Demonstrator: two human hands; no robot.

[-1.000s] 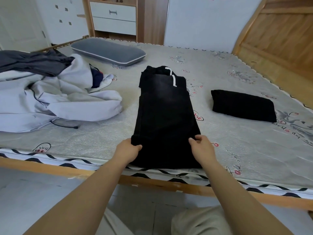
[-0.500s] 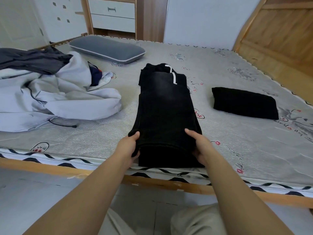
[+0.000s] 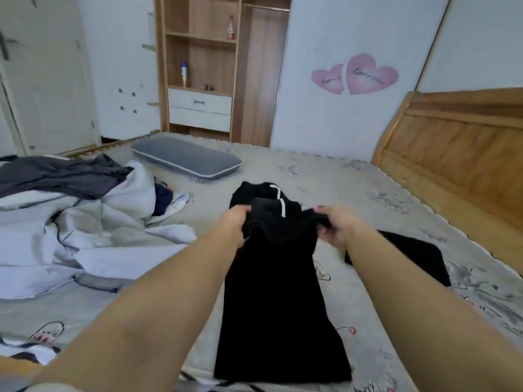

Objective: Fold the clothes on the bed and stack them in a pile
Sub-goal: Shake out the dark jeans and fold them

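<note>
risk sits in the long black trousers [image 3: 278, 292], whose folded end, gripped by left hand [image 3: 236, 222] and right hand [image 3: 334, 226], could land skewed beyond them.

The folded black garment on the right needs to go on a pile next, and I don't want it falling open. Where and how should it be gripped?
Probably by its two short ends, one hand each, from the near bed edge. The folded black garment lies flat as a compact rectangle; the right arm hides its near-left end.
</note>
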